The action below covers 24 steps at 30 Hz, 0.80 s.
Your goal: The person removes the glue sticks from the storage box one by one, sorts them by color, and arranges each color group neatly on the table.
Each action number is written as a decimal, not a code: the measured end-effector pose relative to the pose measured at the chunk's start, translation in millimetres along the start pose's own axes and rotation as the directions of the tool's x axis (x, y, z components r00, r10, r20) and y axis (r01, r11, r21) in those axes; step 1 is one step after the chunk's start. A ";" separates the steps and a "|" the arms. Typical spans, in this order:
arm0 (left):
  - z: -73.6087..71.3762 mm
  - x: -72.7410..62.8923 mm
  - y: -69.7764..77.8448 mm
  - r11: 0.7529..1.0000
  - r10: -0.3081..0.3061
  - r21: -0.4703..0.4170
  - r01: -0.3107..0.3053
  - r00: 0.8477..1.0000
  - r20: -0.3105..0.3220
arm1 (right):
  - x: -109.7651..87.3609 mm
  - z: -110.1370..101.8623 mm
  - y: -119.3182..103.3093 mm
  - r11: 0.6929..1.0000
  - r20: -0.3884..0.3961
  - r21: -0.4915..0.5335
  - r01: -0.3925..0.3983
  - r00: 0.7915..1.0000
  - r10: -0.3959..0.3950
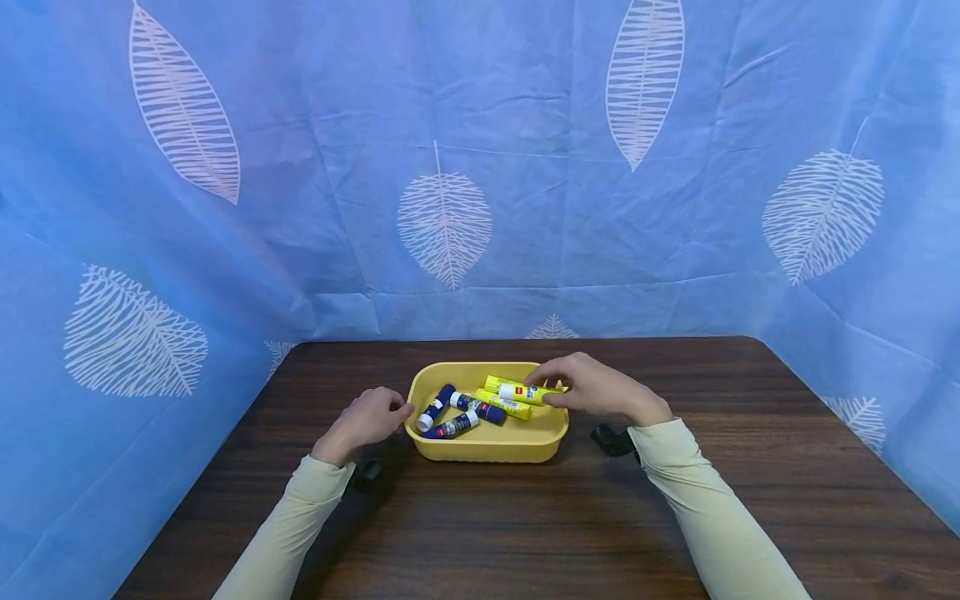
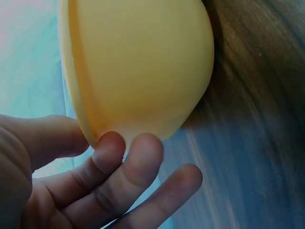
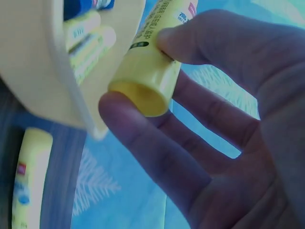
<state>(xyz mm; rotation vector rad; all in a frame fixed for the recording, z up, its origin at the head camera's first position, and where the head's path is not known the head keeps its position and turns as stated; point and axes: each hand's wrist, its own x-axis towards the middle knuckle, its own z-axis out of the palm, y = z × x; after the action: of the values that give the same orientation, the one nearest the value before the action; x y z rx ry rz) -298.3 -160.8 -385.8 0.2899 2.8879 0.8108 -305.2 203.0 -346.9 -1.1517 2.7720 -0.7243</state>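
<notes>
A yellow plastic basin (image 1: 487, 451) stands on the table. My left hand (image 1: 369, 419) pinches its left rim; in the left wrist view the thumb lies at the rim and fingertips touch the outer wall (image 2: 143, 62). Over the basin's right side, my right hand (image 1: 600, 387) holds a yellow glue stick (image 1: 523, 393) between thumb and fingers, its hollow end facing the right wrist camera. Inside lie several glue sticks: dark blue ones with white parts (image 1: 478, 408) at the left and middle, yellow ones (image 1: 505, 406) beside them, partly hidden by the held one.
In the right wrist view, another yellow glue stick (image 3: 31, 181) lies on the table outside the basin. The dark wooden table (image 1: 480, 525) meets a blue leaf-patterned cloth (image 1: 525, 225) at the back and sides. A black wrist device (image 1: 613, 440) sits under the right wrist.
</notes>
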 end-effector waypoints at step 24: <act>-3.9 -1.1 -4.3 0.999 -0.027 -0.018 0.027 0.999 0.038 | -42.5 -29.3 51.2 0.985 -0.077 -0.028 -0.172 0.983 0.170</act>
<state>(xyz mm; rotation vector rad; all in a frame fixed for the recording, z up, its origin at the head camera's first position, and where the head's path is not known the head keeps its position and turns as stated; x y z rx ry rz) -298.6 -166.5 -384.7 0.2608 2.8412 0.8180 -314.7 275.1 -348.9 -0.8940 2.9095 -0.7177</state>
